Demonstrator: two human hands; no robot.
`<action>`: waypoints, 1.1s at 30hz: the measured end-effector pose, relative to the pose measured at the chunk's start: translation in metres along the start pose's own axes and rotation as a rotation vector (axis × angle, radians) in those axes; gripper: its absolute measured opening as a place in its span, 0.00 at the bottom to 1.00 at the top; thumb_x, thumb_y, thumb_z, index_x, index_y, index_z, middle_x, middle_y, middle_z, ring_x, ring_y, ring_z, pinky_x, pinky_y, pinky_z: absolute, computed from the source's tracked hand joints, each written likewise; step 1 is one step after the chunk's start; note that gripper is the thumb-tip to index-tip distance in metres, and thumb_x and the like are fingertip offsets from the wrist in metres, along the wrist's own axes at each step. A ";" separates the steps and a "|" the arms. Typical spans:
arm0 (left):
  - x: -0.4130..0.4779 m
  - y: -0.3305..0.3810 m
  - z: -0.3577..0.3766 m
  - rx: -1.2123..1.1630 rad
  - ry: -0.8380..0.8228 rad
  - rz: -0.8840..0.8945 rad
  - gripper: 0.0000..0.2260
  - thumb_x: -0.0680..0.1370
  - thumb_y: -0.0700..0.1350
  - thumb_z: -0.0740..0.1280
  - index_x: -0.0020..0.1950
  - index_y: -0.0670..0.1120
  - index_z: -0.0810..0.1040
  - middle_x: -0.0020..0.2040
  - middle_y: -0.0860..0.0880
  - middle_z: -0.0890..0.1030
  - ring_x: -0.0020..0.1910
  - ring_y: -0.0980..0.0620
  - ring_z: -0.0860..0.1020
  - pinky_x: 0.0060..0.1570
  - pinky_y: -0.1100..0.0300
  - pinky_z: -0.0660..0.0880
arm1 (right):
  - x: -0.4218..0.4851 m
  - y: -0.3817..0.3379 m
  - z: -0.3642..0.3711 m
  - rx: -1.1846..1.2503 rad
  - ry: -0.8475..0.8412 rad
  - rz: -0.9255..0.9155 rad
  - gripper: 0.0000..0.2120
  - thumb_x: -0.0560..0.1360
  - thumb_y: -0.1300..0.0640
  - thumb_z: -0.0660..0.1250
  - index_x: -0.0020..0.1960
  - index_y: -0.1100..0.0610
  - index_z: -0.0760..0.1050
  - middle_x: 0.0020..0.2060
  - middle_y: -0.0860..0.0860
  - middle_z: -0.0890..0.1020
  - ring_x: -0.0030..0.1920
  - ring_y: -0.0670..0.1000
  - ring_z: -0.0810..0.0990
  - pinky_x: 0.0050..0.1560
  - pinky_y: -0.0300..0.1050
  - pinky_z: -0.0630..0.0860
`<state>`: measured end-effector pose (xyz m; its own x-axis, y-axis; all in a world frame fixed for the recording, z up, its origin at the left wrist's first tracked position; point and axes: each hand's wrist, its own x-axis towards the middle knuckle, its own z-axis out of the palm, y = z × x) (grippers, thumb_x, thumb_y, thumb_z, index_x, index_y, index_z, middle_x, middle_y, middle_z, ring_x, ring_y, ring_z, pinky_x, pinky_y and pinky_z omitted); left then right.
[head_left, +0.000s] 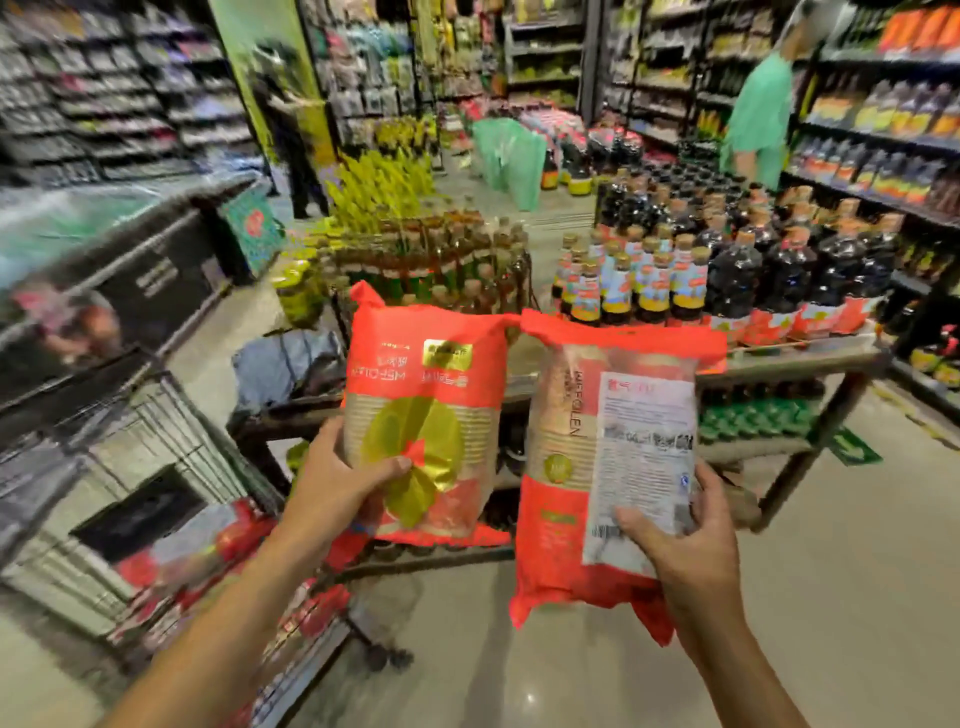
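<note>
The left hand (337, 483) and right hand (685, 540) are gripping the left pack (426, 395) and right pack (566, 441) in curled fingers, neither pack yet in the cart (171, 441) left of them.

Left pack (426, 415): red-orange, gold emblem forward, print inverted. Right pack (597, 457): white label side shown. Upper corners touch.
</note>
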<state>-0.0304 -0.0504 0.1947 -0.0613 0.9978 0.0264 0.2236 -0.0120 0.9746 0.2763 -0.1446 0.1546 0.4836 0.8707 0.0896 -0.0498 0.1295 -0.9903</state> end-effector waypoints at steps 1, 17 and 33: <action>-0.007 -0.005 -0.027 0.006 0.037 -0.008 0.30 0.60 0.46 0.81 0.61 0.47 0.77 0.50 0.50 0.86 0.43 0.58 0.85 0.43 0.60 0.79 | -0.009 0.003 0.022 -0.010 -0.033 0.006 0.34 0.67 0.75 0.75 0.59 0.40 0.72 0.57 0.45 0.82 0.52 0.43 0.84 0.49 0.39 0.83; -0.079 -0.132 -0.465 -0.009 0.360 -0.173 0.31 0.61 0.48 0.81 0.62 0.48 0.76 0.53 0.49 0.85 0.48 0.49 0.85 0.42 0.56 0.81 | -0.216 0.054 0.402 -0.033 -0.375 0.187 0.40 0.67 0.65 0.79 0.73 0.47 0.66 0.59 0.50 0.81 0.52 0.46 0.84 0.47 0.45 0.81; 0.130 -0.297 -0.532 0.229 -0.021 -0.448 0.34 0.56 0.55 0.82 0.59 0.52 0.75 0.53 0.51 0.84 0.49 0.49 0.85 0.51 0.45 0.82 | -0.209 0.228 0.561 -0.041 0.041 0.569 0.34 0.68 0.64 0.79 0.68 0.49 0.68 0.56 0.51 0.82 0.53 0.56 0.84 0.54 0.57 0.81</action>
<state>-0.6220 0.0475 0.0274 -0.1807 0.9026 -0.3906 0.3879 0.4304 0.8151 -0.3263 -0.0306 -0.0306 0.4241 0.7786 -0.4625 -0.2789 -0.3736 -0.8847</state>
